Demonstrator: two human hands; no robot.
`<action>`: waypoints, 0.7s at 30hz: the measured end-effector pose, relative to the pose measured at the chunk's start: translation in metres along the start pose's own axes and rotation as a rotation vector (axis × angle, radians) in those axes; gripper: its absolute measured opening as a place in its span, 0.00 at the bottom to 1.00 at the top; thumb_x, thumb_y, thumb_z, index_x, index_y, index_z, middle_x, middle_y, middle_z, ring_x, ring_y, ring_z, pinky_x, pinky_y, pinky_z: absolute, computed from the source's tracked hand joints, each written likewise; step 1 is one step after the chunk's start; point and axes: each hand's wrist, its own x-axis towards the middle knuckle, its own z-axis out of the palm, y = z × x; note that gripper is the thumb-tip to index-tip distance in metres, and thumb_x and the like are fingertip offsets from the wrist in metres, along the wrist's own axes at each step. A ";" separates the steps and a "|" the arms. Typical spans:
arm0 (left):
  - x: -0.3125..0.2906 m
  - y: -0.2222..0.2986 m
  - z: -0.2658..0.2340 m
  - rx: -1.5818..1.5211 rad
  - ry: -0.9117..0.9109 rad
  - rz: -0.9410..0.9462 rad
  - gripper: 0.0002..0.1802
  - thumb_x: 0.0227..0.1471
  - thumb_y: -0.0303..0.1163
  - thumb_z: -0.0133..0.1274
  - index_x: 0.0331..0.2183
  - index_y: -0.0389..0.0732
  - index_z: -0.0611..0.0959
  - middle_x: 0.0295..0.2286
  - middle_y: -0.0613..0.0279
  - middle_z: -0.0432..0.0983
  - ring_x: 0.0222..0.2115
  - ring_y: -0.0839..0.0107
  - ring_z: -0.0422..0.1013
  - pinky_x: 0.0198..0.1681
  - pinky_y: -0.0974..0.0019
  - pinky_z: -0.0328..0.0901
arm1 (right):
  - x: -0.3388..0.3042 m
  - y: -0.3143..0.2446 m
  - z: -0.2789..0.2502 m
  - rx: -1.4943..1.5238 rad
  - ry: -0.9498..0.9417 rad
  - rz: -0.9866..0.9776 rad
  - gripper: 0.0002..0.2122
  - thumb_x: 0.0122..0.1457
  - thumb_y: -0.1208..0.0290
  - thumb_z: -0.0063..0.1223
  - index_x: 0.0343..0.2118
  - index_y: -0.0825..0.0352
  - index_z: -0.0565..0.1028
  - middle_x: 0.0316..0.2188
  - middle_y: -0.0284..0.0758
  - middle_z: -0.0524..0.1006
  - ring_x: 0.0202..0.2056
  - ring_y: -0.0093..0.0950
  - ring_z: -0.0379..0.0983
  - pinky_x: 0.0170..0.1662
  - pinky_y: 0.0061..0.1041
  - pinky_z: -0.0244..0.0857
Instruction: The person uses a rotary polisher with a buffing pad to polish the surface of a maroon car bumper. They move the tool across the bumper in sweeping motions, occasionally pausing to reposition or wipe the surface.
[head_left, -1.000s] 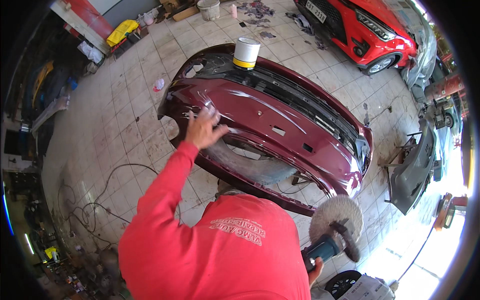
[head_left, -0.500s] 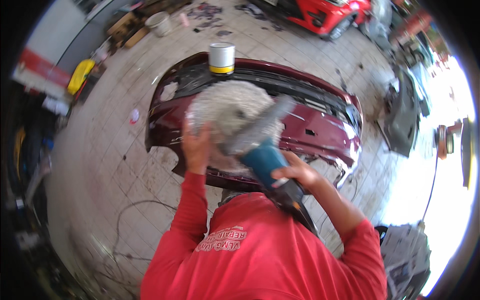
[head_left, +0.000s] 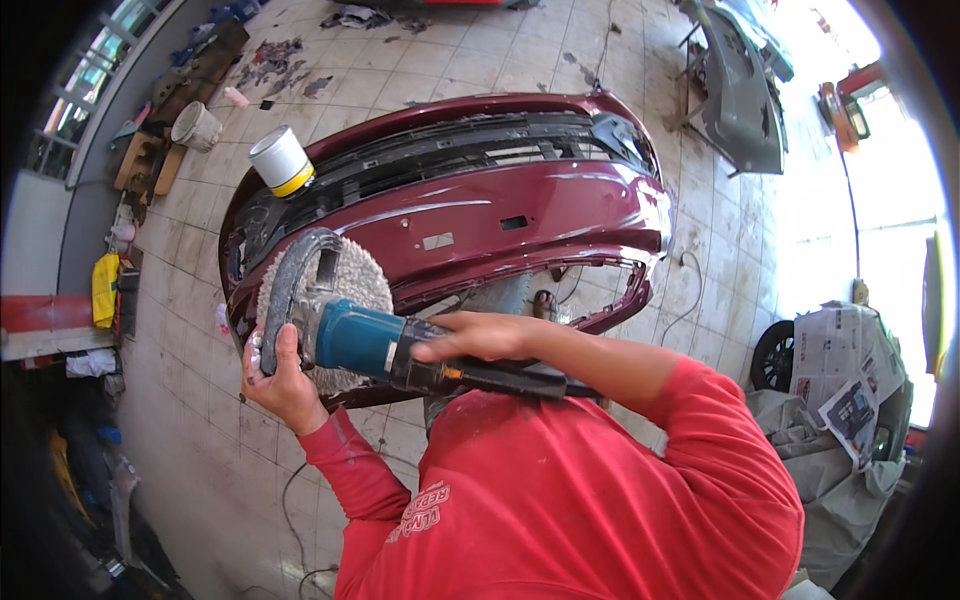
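Note:
A teal and black polisher (head_left: 358, 338) lies level in front of my chest, over the near left part of a maroon car bumper (head_left: 460, 212). My left hand (head_left: 288, 388) is closed around the lower end of its grey loop handle (head_left: 288, 285), with white smears on the fingers. My right hand (head_left: 478, 338) grips the black rear part of the body from above. Under the handle shows a round, fluffy cream wool pad (head_left: 362, 275); the handle and body hide part of it. A white can with a yellow band (head_left: 281, 158) stands on the bumper's left end.
A grey bumper (head_left: 735, 95) stands at the far right. Newspaper-covered parts (head_left: 845, 365) and a grey sheet lie at the near right. A bucket (head_left: 196, 128) and wooden blocks (head_left: 138, 168) line the left wall. A cord (head_left: 290, 515) trails over the tiled floor.
The polisher has swung to my left and turned level; its pad faced me more before. My left hand has gone from the pad's edge to the loop handle. The view has shifted too.

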 end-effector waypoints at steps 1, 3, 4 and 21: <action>0.000 0.002 0.011 0.013 0.010 -0.037 0.19 0.54 0.32 0.72 0.41 0.27 0.87 0.35 0.59 0.84 0.33 0.73 0.75 0.38 0.70 0.71 | -0.017 0.022 -0.012 -0.185 0.057 0.005 0.53 0.55 0.27 0.60 0.70 0.71 0.64 0.62 0.50 0.75 0.62 0.45 0.72 0.64 0.43 0.65; -0.005 0.007 0.031 0.065 -0.004 0.063 0.22 0.55 0.34 0.72 0.44 0.28 0.86 0.35 0.59 0.83 0.31 0.76 0.75 0.31 0.75 0.66 | -0.070 0.046 -0.023 -0.519 0.125 -0.030 0.40 0.53 0.34 0.66 0.54 0.71 0.78 0.47 0.52 0.83 0.51 0.48 0.80 0.56 0.43 0.71; -0.010 0.011 0.044 0.079 -0.013 0.044 0.22 0.54 0.34 0.72 0.44 0.27 0.87 0.35 0.59 0.83 0.31 0.75 0.75 0.32 0.74 0.67 | -0.077 0.065 -0.026 -0.529 0.234 -0.063 0.39 0.51 0.37 0.69 0.52 0.71 0.78 0.45 0.52 0.83 0.50 0.49 0.80 0.55 0.44 0.72; -0.104 0.080 0.271 -0.190 -0.929 -0.038 0.15 0.55 0.28 0.71 0.41 0.31 0.86 0.33 0.59 0.86 0.33 0.75 0.80 0.38 0.66 0.76 | -0.182 0.151 -0.053 -0.126 0.684 0.301 0.27 0.47 0.52 0.72 0.44 0.70 0.83 0.37 0.52 0.85 0.43 0.49 0.83 0.51 0.44 0.74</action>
